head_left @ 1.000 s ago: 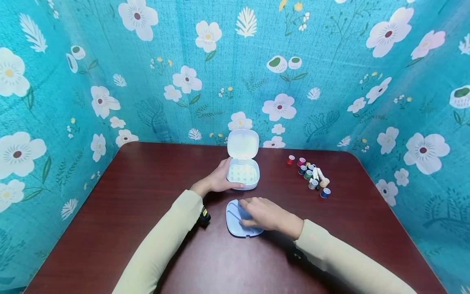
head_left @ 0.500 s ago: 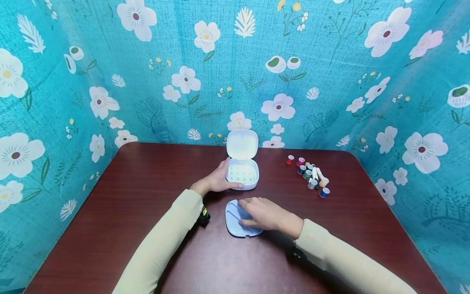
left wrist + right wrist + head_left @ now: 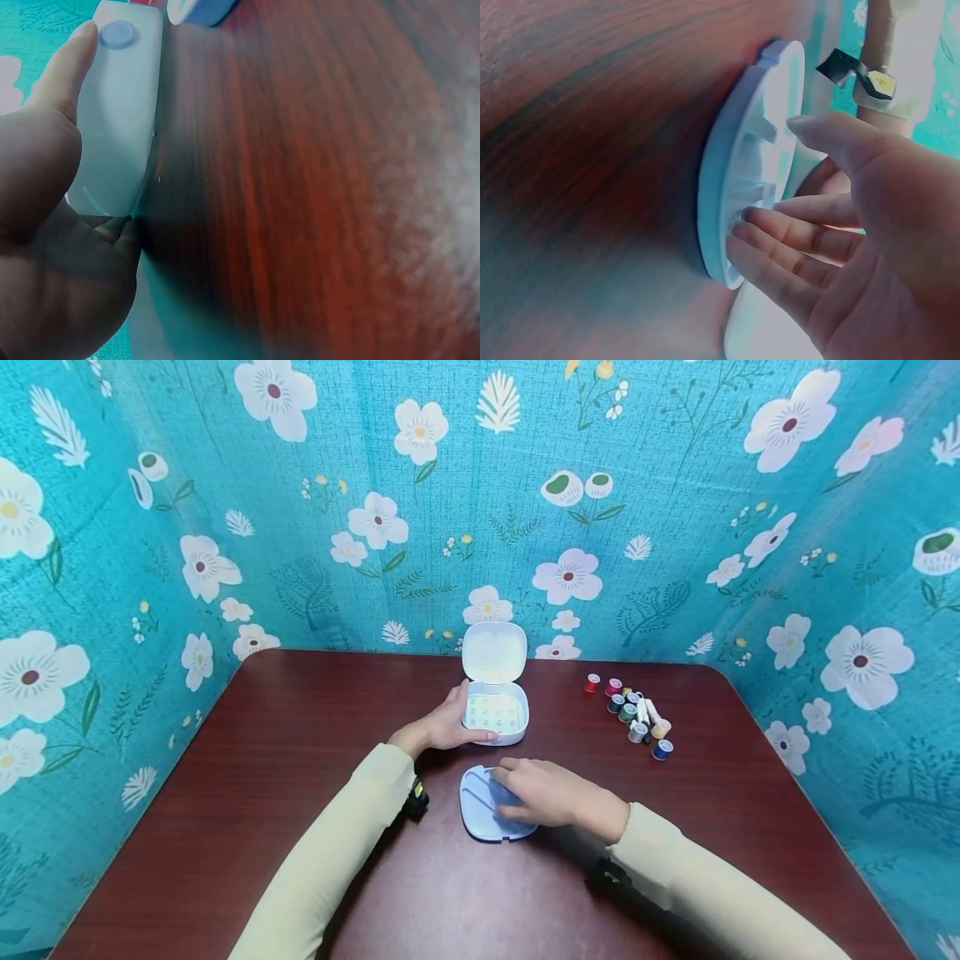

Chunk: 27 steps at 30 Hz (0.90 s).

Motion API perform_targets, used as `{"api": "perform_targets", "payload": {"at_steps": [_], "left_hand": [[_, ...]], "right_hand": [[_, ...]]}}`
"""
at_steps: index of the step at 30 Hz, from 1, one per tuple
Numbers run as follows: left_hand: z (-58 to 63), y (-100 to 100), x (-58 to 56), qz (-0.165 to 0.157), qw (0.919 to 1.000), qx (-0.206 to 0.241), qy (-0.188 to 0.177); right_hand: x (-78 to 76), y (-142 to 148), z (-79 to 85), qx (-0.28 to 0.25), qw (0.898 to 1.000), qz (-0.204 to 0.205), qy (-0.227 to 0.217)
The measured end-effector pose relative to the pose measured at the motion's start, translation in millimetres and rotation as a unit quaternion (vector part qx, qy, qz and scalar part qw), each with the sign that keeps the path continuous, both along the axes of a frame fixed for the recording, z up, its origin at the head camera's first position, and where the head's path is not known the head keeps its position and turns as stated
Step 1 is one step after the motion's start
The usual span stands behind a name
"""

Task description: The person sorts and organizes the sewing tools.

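Note:
A small white box with its lid raised stands near the back middle of the table; rows of small round shapes show inside. My left hand grips its left side, the thumb lying along the front wall beside a round button. Nearer to me lies a pale blue tray with raised ridges. Over its right part is my right hand, fingers loosely bent and thumb apart. In the right wrist view the fingertips are at the tray's inner surface; nothing is visibly held.
Several thread spools, among them a red spool and a blue spool, lie in a loose cluster at the right back. White pieces lie among them. A floral teal cloth hangs behind the dark wooden table.
My right hand has shifted slightly to the right over the tray, baring more of its ridges. The left hand and the box have stayed in place.

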State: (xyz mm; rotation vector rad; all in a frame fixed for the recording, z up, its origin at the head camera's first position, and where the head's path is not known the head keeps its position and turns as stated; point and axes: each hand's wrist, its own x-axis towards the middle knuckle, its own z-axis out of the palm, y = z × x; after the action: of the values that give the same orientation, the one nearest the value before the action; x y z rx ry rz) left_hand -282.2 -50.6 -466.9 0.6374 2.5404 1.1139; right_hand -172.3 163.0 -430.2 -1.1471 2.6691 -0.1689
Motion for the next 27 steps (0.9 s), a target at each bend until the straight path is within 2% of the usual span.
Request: {"api": "perform_targets", "payload": {"at_steps": [11,16,27], "left_hand": [[-2.8,-1,-0.2,0.000,1.0000,0.008,0.002],[-2.1,0,-0.5,-0.004,0.9999,0.014,0.006],[1.0,0,2.5,-0.004,0.9998,0.019,-0.001]], "right_hand": [[0.9,13,4.1,-0.051,0.998,0.013,0.046],[-3.8,19,4.6,-0.074,0.995,0.003,0.071],[-10.0,33,4.4,-0.104,0.990,-0.041,0.088]]}}
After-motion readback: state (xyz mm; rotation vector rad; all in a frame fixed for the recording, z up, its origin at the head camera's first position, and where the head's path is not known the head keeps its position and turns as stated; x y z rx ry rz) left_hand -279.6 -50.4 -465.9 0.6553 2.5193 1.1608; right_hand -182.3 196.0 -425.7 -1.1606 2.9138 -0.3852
